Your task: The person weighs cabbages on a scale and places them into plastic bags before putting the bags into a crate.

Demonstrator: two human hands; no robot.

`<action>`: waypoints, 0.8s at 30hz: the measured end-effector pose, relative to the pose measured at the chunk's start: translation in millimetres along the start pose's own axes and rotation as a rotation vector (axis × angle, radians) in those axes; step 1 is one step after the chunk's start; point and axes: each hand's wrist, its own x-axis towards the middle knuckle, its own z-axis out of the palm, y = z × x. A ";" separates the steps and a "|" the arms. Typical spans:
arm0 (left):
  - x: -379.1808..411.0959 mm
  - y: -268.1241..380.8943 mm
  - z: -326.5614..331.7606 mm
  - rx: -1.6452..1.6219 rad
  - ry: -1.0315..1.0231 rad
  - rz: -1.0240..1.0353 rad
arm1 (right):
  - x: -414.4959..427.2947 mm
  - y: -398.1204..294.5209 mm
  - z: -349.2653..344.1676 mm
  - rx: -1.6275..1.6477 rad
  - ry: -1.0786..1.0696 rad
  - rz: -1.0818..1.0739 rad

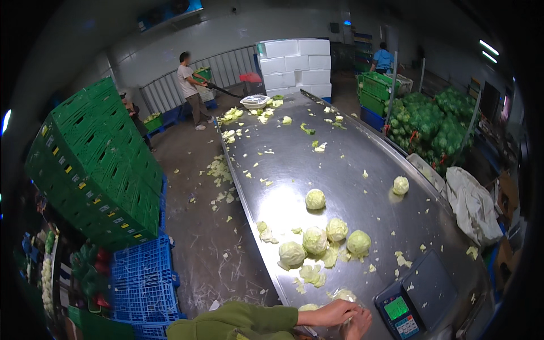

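At the bottom edge of the view, my left hand reaches in from a green sleeve, and my right hand meets it. The fingers of both are pinched together on the gathered part of a clear plastic bag. A pale green cabbage shows just beyond my fingers, apparently inside the bag. Another cabbage is partly hidden by my left forearm. Farther up the steel table sit several trimmed cabbages among loose leaves. To the right of my hands is a digital scale with a lit display.
Stacked green crates and blue plastic pallets stand left of the table. Netted cabbages and a white sack are on the right. White foam boxes rise behind. A person grips a pallet-jack handle.
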 end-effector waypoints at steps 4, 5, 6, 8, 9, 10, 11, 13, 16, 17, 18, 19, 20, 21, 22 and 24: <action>-16.0 -11.1 -31.3 0.049 -0.020 -0.159 | 14.8 -39.8 -50.2 -0.035 -0.173 0.064; -16.2 -11.7 -43.2 0.036 0.002 -0.152 | 22.1 -55.7 -79.0 -0.077 -0.315 0.113; -14.3 -10.7 -52.4 0.016 0.019 -0.139 | 34.2 -38.4 -77.8 0.017 -0.597 0.235; -13.7 -6.7 -70.3 0.057 -0.006 -0.177 | 27.8 -23.8 -84.3 0.091 -0.503 0.123; -15.7 -4.8 -73.6 0.141 -0.026 -0.219 | 22.3 -17.8 -94.8 0.129 -0.456 0.073; -18.3 -4.2 -77.0 0.226 -0.045 -0.266 | 21.4 -21.9 -110.0 0.204 -0.531 0.103; -18.0 -5.0 -79.6 0.310 -0.067 -0.311 | 20.3 -28.7 -126.4 0.279 -0.603 0.136; -14.9 -19.4 -84.0 0.369 -0.171 -0.373 | 20.6 -50.3 -167.8 0.362 -0.682 0.072; -4.7 -33.1 -93.7 0.587 -0.300 -0.368 | 7.8 -73.9 -210.0 0.198 -0.428 -0.227; 1.3 -35.0 -96.6 0.684 -0.340 -0.344 | 4.7 -62.2 -199.9 0.169 -0.421 -0.171; 8.9 -37.2 -99.8 0.537 -0.448 -0.404 | 1.1 -42.5 -184.0 0.141 -0.411 -0.117; 18.4 -41.0 -101.6 0.387 -0.556 -0.467 | -0.7 -25.1 -175.8 0.116 -0.403 -0.064; 27.5 -41.4 -99.8 0.239 -0.661 -0.531 | -2.4 -13.1 -179.2 0.105 -0.324 -0.054; 34.8 -38.6 -93.0 0.065 -0.623 -0.548 | -7.3 -2.8 -184.7 0.096 -0.243 -0.042; 41.5 -35.7 -84.5 -0.107 -0.574 -0.565 | -11.4 6.3 -189.4 0.089 -0.161 -0.039; 54.0 -29.5 -54.0 -0.364 -0.468 -0.522 | -29.1 22.9 -206.3 0.142 -0.059 0.011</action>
